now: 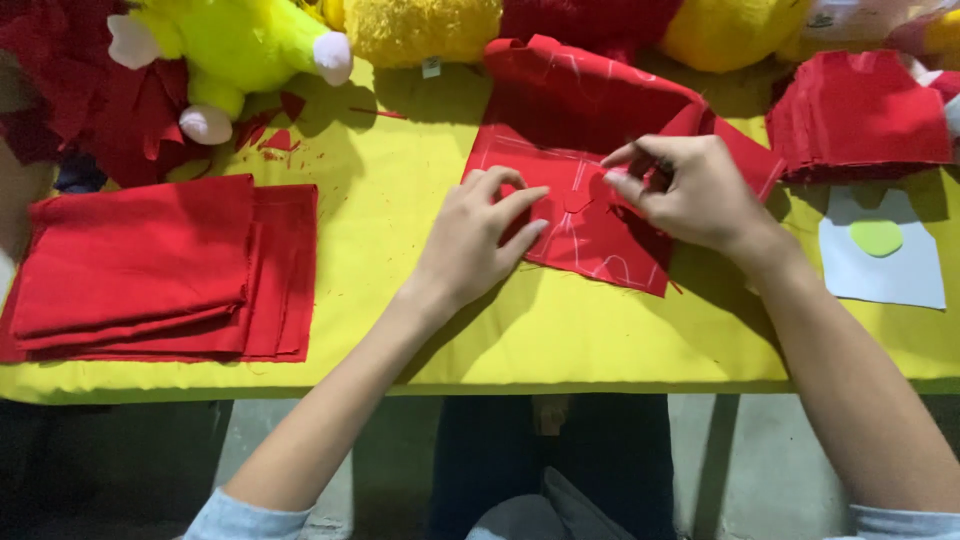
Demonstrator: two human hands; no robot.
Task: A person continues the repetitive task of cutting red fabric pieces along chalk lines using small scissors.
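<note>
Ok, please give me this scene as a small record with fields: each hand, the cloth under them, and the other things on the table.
left hand: pressing flat on the red cloth sheet with white chalk lines
right hand: fingertips pinched at a small red piece on that sheet; contents unclear
surface: yellow-covered table
left side: folded stack of red fabric
right side: pile of cut red pieces; pale paper with a green oval
far edge: yellow-green plush toy

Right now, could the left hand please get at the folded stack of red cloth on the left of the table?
Probably yes. The left hand rests on the marked red fabric piece, and only bare yellow tabletop lies between it and the folded red cloth stack; nothing blocks the way.
</note>
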